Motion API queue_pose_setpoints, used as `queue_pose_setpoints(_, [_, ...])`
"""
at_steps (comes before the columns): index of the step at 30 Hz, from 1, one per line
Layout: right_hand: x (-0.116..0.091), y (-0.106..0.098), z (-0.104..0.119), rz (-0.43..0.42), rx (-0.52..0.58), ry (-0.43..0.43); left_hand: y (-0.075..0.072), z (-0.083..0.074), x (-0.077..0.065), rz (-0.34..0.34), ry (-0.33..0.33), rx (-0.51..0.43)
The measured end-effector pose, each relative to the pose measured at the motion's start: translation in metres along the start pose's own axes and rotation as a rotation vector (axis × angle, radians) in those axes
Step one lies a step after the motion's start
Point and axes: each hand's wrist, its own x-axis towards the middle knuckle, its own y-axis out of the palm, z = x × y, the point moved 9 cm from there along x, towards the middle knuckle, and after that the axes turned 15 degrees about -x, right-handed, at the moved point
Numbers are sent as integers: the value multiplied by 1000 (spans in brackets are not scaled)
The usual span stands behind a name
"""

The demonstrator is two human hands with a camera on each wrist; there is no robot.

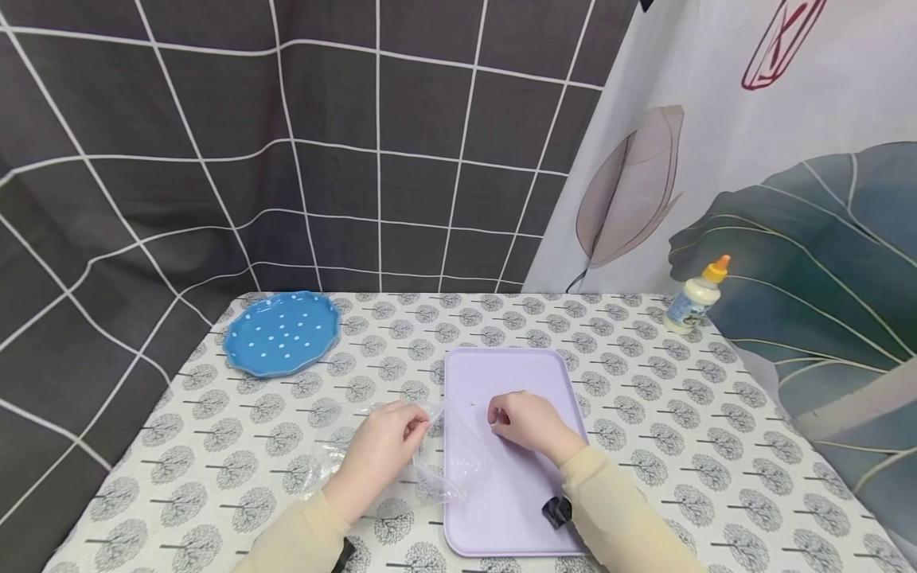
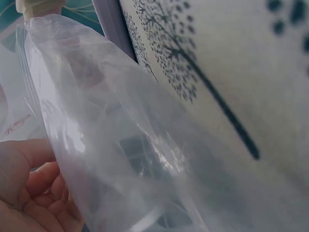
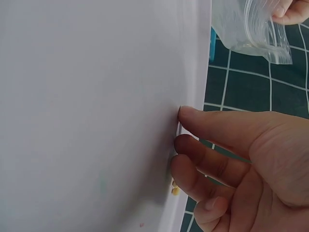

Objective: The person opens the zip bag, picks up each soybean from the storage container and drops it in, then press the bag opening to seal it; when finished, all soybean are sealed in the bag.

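A clear zip bag hangs from my left hand, its edge pinched between thumb and fingers. In the left wrist view the bag fills much of the frame, crumpled and see-through. Part of it overlaps the lilac tray. Over the tray is my right hand, fingers bent, fingertips right at its surface. The right wrist view shows the thumb apart from the bent fingers, nothing visible between them. Small yellow bits show beside the fingertips. A tiny pale bit lies on the tray, left of that hand.
A blue plate with white dots stands at the back left. Near the back right corner is a glue bottle with an orange tip. The table has a tree-print cloth; a dark checked curtain hangs behind.
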Motion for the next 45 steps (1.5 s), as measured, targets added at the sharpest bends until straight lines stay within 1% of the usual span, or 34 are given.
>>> queue_pose_setpoints(8, [0,0,2,10,-3,-1,-1,-2,1,-5,10,2])
queue_pose_setpoints(14, [-3,-3,4,-12,20,-8,-1,-1,1,-3,3,-13])
queue_pose_setpoints(17, [-5,-7,6,-42,54,-8,-1,0,1,-1,-1,-18])
queue_pose_setpoints(22, [-9,-16,9,-91,153,-15,-1,1,1,0,-4,-32])
queue_pose_setpoints(27, [-16,-25,15,-129,208,-62,-1,2,1,-1,-4,-34])
queue_pose_setpoints(31, [-21,-30,24,-138,250,-136,-1,2,1,-8,-1,-27])
queue_pose_setpoints(36, [-24,-35,35,-150,254,-211,-2,2,2,-20,13,-3])
queue_pose_setpoints(41, [-24,-33,38,-139,257,-228,-2,2,2,-27,21,-1])
queue_pose_setpoints(45, [-24,-33,38,-141,257,-226,-2,2,3,-14,12,3])
